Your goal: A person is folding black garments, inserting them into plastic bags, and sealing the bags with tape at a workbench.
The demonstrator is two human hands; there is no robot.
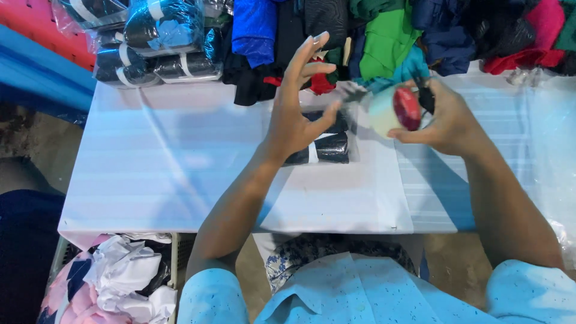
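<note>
My right hand (447,120) grips a roll of clear tape with a red core (401,109), held above the white table (180,162). My left hand (298,105) hovers to the left of the roll with fingers spread; its thumb and fingertips seem to pinch the loose end of the tape, which is blurred. Under my left hand lies a clear plastic packet of dark folded garments with white bands (329,147), flat on the table.
Several wrapped packets of dark garments (159,45) are stacked at the back left. Folded clothes in blue, green, black and red (390,39) line the far edge. A heap of white and pink cloth (114,288) sits below the table's near left corner.
</note>
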